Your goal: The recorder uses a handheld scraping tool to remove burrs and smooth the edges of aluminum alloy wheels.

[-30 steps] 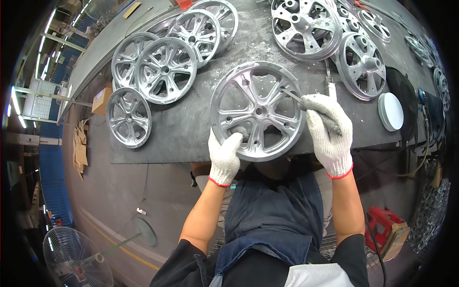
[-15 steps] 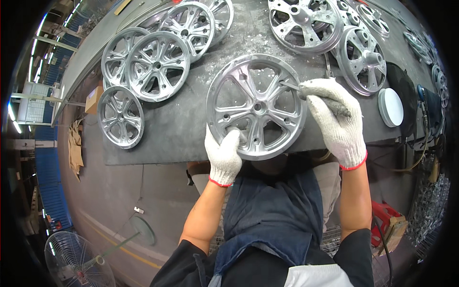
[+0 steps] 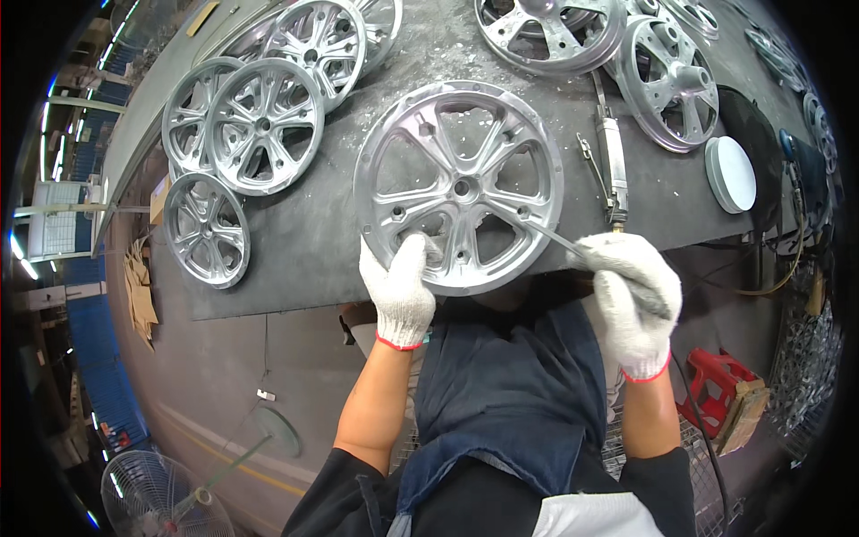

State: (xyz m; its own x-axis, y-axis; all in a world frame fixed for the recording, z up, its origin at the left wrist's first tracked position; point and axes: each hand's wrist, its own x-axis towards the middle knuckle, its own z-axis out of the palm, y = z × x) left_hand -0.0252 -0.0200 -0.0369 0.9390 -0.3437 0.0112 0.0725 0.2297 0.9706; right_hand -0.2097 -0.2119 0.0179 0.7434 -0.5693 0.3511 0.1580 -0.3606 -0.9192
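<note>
A silver cast wheel (image 3: 463,167) with several spokes and a hub hole lies face up by the table's near edge. My left hand (image 3: 400,288), in a white knitted glove with a red cuff, grips its lower left rim, thumb on top. In the same kind of glove, my right hand (image 3: 633,300) is closed around a slim metal rod-like tool (image 3: 562,240). The tool's tip reaches the wheel's right side, near the end of the lower right spoke. Whether it touches the metal I cannot tell, and its handle is hidden in my glove.
Several like wheels (image 3: 265,125) are piled at the left, and others (image 3: 667,80) at the far right. A silver pneumatic hand tool (image 3: 612,161) and a white round disc (image 3: 735,174) rest right of my wheel. Metal chips litter the dark table (image 3: 313,242); a fan (image 3: 165,501) stands lower left.
My right hand has come down toward me, taking the tool's tip from the wheel's upper right to its lower right. The view has shifted slightly; my left hand keeps its hold on the rim.
</note>
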